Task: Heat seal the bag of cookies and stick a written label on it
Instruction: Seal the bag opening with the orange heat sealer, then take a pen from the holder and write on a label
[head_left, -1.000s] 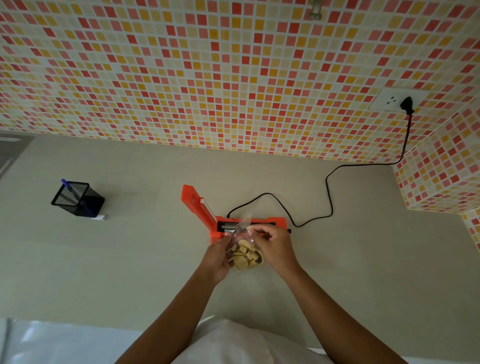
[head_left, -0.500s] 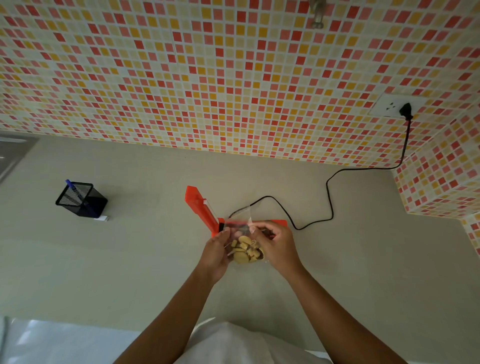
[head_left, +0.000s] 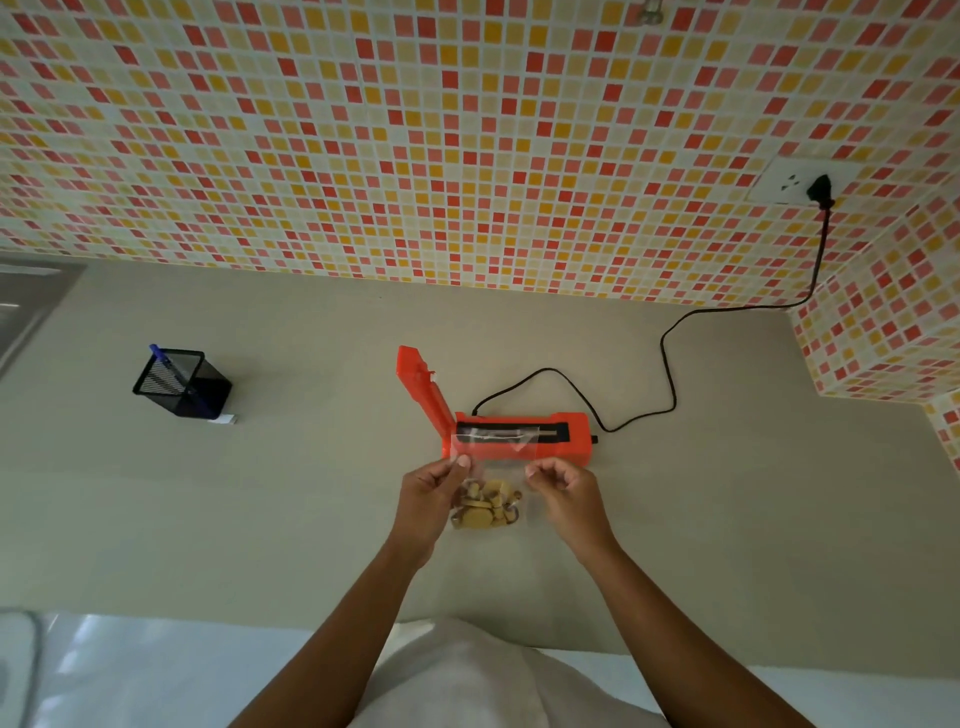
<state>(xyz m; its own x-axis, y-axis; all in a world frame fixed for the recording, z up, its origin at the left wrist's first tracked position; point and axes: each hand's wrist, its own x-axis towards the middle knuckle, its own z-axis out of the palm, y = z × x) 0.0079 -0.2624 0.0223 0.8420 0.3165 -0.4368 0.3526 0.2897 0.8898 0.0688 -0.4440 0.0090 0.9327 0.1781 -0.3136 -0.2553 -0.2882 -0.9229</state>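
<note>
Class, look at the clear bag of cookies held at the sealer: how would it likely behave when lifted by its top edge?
The bag is thin clear film, so probably floppy; both hands, left hand and right hand, stretch its mouth flat. The cookies bunch at the bottom, so it likely sags there. They look brittle if squeezed.

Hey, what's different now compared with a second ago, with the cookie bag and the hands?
The hands spread apart: the left hand and right hand now pinch the bag of cookies at its two top corners, stretching it flat. Its open top has moved onto the sealing strip of the orange heat sealer, and the cookies sit lower, toward the person. The sealer's raised lid, the cord and the pen holder are unchanged.
</note>
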